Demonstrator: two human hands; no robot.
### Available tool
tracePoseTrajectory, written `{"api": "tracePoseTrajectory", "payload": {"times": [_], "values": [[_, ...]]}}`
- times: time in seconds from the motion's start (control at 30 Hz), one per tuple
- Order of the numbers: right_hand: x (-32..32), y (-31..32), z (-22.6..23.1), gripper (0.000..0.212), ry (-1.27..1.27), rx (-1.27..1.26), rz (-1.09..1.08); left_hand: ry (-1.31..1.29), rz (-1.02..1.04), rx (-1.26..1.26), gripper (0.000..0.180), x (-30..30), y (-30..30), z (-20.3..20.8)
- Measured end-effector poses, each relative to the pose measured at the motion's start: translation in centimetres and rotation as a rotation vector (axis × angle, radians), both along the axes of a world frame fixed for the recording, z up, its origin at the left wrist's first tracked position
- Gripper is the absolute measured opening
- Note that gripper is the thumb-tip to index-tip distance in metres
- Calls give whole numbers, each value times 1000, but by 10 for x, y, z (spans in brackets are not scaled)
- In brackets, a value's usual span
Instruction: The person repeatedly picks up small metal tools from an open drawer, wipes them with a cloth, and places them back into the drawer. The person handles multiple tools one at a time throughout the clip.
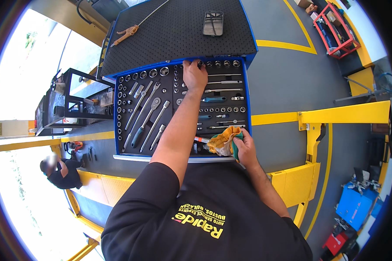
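Note:
My left hand [195, 77] reaches to the far edge of an open blue tool drawer [247, 87]. Its fingers are closed around a small dark socket [200, 64], beside a row of chrome sockets [227, 64]. Near the drawer's front right, my right hand [247, 150] grips a crumpled orange, white and green cloth [224, 141]. From the cloth's left side sticks a thin, pale rod with a reddish end [201, 139]; its kind is unclear. Ratchets [149, 117], extension bars [160, 120] and several more sockets lie in the dark foam. My left forearm covers part of the drawer's middle.
On the cabinet's black top lie an air blow gun [128, 32] and a small tray [213, 23]. Yellow lift arms [344, 114] stand to the right. A person [62, 172] crouches at the left, near a black metal frame [67, 98]. A red cart [336, 32] stands far right.

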State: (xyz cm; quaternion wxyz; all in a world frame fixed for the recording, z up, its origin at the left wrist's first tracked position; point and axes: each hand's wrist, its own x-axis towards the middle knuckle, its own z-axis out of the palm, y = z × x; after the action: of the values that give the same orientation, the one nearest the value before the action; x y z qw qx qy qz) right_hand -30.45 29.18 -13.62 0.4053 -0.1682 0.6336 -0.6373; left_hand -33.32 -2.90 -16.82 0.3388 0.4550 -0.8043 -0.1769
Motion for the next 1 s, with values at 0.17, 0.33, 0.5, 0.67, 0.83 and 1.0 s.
{"api": "tracePoseTrajectory", "payload": {"times": [0.17,0.33,0.5,0.67,0.83,1.0], "values": [[2,-1,1,20,-21,0,8,-260,-112,156,25,3,-13,21],[0,-4,8,19,-32,2,18,-373,-149,274,31,2,-24,31],[0,-5,8,20,-86,-10,10,-197,-216,293,31,10,-32,21],[-2,-8,7,20,-79,2,25,-36,-136,227,27,14,-19,9],[-3,-9,7,20,-133,12,13,-36,-163,205,27,11,-23,4],[-2,-11,4,20,-180,5,-5,-115,-148,314,34,11,-27,1]]}}
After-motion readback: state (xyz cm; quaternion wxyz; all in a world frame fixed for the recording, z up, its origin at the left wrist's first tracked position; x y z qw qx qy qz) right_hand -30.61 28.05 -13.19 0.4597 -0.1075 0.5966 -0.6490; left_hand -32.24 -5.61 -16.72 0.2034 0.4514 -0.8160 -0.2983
